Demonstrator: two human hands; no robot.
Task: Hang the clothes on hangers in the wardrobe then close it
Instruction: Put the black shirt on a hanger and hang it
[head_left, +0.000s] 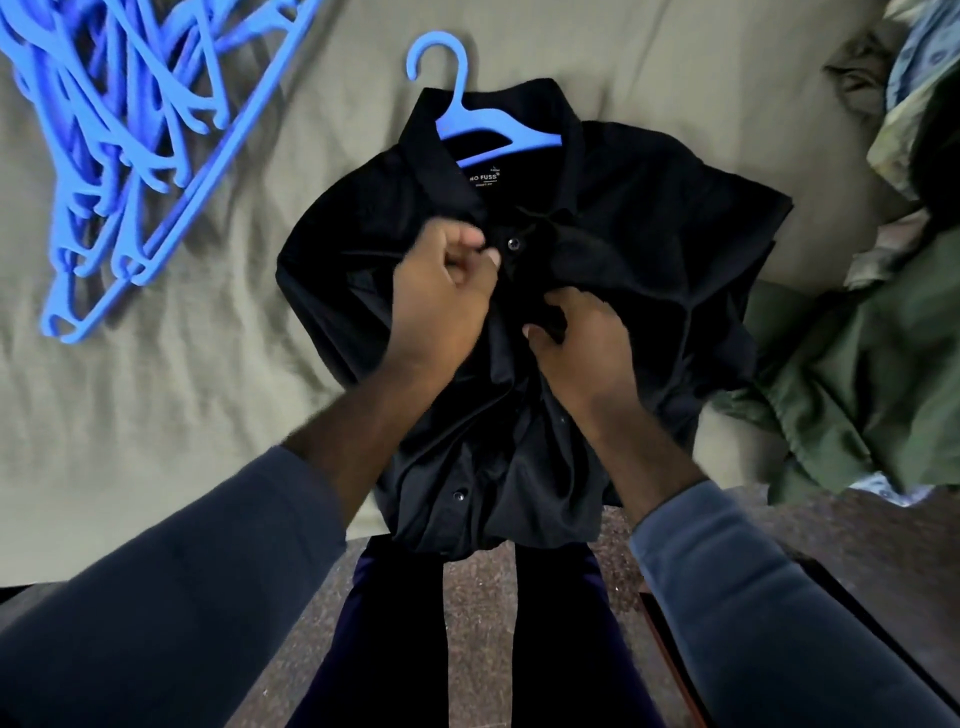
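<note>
Buttoning step, it seems: black shirt (649, 208) already on blue hanger (467, 124).
Your left hand (441, 291) and right hand (576, 338) both pinch its placket; next, probably seat the button, then lift.

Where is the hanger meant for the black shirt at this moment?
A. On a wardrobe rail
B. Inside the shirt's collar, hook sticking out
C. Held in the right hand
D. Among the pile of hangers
B: the blue hanger lies inside the collar of the black shirt, its hook poking out onto the bed sheet.
</note>
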